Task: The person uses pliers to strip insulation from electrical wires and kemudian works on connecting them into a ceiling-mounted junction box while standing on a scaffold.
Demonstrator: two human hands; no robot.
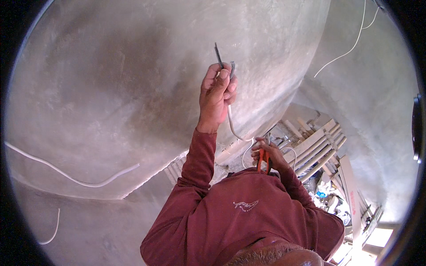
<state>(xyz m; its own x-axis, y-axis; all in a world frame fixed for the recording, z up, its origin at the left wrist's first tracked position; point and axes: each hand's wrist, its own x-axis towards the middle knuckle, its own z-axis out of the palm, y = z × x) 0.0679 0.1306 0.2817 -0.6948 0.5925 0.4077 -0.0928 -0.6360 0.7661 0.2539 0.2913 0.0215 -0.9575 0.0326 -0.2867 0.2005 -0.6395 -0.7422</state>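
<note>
My left hand [218, 91] is raised near the middle of the view, closed on the end of a white cable [232, 124], with two dark, thin ends [217, 53] sticking up past its fingertips. The cable runs down from this hand and curves in loops behind my right hand [268, 155]. That hand is lower and to the right, close to my maroon-clothed chest, with its fingers around orange-handled pliers [262, 160]; the tool's jaws are hard to make out.
Grey plastered surfaces [106, 80] surround me. Loose white cables hang at left [88, 183], lower left [56, 228] and upper right [346, 53]. Timber poles and boards [317, 153] are piled at the right, beside clutter [325, 188] and a bright opening [379, 237].
</note>
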